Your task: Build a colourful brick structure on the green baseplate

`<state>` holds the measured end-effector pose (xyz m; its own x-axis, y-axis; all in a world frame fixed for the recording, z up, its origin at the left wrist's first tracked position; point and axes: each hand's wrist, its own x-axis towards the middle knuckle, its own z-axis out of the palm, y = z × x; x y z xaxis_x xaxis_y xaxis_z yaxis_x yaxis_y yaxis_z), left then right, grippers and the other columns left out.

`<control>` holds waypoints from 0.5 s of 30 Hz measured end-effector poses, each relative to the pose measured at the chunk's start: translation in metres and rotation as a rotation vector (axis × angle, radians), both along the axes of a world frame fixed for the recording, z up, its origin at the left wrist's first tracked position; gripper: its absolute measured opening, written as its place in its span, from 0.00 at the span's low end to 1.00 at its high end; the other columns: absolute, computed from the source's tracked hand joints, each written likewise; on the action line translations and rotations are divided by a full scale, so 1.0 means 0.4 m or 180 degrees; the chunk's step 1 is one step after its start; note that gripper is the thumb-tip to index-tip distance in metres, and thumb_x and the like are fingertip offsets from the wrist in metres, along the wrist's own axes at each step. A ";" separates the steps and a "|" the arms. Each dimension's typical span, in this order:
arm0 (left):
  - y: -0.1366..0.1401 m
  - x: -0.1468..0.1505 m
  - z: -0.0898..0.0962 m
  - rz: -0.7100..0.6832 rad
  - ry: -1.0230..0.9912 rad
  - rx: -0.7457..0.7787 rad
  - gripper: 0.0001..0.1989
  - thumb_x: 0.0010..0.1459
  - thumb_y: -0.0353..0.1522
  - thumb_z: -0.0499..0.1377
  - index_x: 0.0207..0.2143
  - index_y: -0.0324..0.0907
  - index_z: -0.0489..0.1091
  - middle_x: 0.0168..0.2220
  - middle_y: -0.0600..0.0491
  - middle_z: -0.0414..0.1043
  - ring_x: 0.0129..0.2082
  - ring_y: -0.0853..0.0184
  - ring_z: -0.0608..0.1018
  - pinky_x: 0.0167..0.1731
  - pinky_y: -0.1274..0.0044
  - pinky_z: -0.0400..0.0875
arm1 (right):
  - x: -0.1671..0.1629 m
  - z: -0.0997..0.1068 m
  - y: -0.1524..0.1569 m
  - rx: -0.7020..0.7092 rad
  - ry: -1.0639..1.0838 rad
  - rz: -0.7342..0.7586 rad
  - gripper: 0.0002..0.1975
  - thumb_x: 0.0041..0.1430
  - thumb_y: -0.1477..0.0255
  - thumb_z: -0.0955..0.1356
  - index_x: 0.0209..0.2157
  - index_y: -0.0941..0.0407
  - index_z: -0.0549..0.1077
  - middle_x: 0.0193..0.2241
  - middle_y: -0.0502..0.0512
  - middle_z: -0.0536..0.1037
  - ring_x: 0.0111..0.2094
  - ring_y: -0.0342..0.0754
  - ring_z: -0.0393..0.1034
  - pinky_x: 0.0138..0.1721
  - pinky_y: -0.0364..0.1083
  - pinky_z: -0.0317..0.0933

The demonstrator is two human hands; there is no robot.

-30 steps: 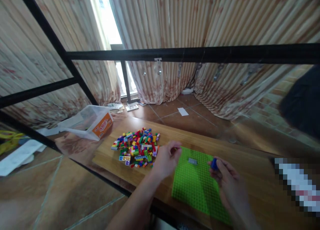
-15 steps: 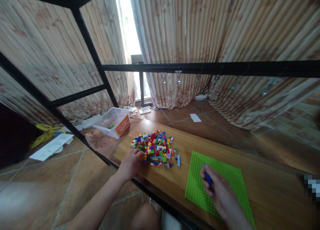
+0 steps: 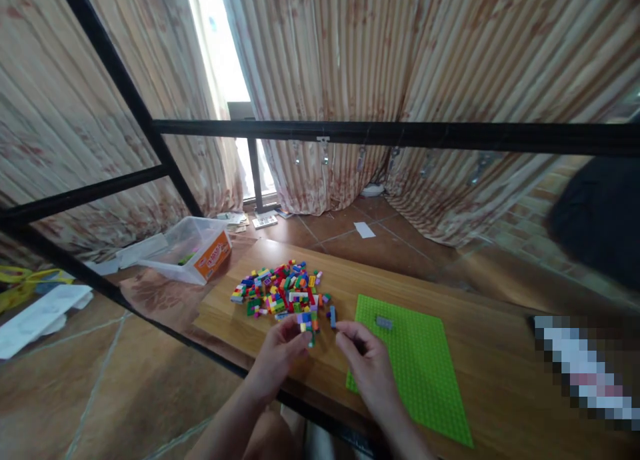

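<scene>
My left hand (image 3: 286, 345) is closed with thumb and fingers around small toy bricks (image 3: 305, 327) at the near edge of the pile. Blue, white and green show at its fingertips. To its right is my right hand (image 3: 369, 357), thumb and fingers curled together over the left edge of the green baseplate (image 3: 425, 373). What it holds, if anything, is hidden. A light blue long brick (image 3: 333, 316) lies on the wooden table just beyond its fingertips. One grey brick (image 3: 384, 322) sits on the baseplate, near its far left corner.
The mixed brick pile (image 3: 280, 290) spreads over the table (image 3: 270, 250). A clear plastic box (image 3: 187, 247) with an orange label stands beyond the table's left end. A black metal bar (image 3: 350, 132) crosses in front of curtains. Something pixelated (image 3: 585, 373) lies at far right.
My right hand has moved left off the baseplate toward the left hand, uncovering the grey brick. The dark blue brick it held no longer shows there. My left hand has drawn nearer. The view has turned right.
</scene>
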<state>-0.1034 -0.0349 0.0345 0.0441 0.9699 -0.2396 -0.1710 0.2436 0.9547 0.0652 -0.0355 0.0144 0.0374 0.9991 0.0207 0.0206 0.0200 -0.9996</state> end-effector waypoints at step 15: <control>0.120 0.222 0.008 -0.0637 -0.0807 -0.0373 0.11 0.44 0.36 0.62 0.31 0.41 0.69 0.24 0.59 0.64 0.21 0.74 0.65 0.20 0.82 0.58 | 0.132 0.014 0.049 0.0229 -0.0450 -0.0146 0.16 0.54 0.63 0.69 0.43 0.54 0.75 0.23 0.46 0.71 0.25 0.43 0.63 0.28 0.42 0.59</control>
